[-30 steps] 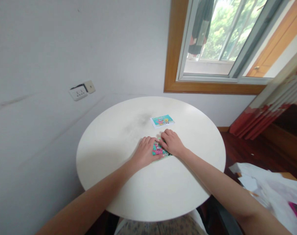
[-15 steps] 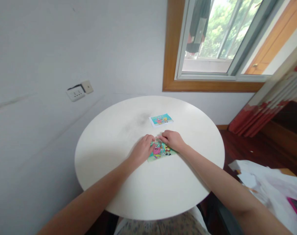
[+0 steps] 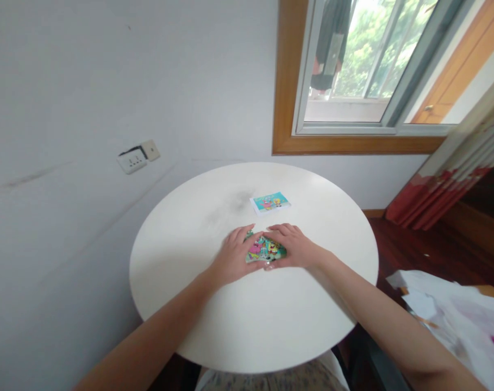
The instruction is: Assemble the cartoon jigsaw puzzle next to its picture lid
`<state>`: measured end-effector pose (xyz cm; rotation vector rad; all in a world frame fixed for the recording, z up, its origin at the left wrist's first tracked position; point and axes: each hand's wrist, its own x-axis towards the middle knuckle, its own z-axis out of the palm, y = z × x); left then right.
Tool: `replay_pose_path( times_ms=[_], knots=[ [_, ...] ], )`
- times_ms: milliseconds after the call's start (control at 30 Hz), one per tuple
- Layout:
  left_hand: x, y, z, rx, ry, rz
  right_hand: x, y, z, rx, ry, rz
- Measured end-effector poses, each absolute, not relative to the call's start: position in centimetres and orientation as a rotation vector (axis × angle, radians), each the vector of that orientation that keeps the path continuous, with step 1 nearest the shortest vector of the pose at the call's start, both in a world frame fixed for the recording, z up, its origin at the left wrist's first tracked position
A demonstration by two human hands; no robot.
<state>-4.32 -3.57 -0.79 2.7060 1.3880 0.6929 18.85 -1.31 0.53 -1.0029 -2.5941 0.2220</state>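
Note:
A small flat cartoon picture (image 3: 263, 250), green with a pink and a yellow figure, lies on the white round table (image 3: 238, 320). My left hand (image 3: 236, 252) is curved round its left side, fingers at the far edge and thumb at the near edge. From the other side, my right hand (image 3: 293, 247) grips the right end in the same way. The two thumbs almost meet at the near edge, and the forefingers come close together at the far one. Both hands cover the picture's ends. Behind them lies a similar blue cartoon card (image 3: 270, 203), touched by neither hand.
A white wall with a socket (image 3: 132, 161) rises behind the table. At the back right are a wood-framed window (image 3: 352, 142) and a red-and-cream curtain (image 3: 424, 201). White papers or bags (image 3: 442, 309) are heaped at the lower right.
My hands have gone from the picture's far edge to its two sides, with the thumbs now round to the near edge. The view has shifted slightly.

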Motion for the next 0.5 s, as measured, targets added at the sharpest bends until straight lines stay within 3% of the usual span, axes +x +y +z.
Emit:
replay_pose_path(
  times_ms=[500],
  knots=[
    [-4.4, -2.4, 0.2, 2.726, 1.263, 0.705, 18.6, -0.6, 0.1, -0.897, -2.551, 0.184]
  ],
)
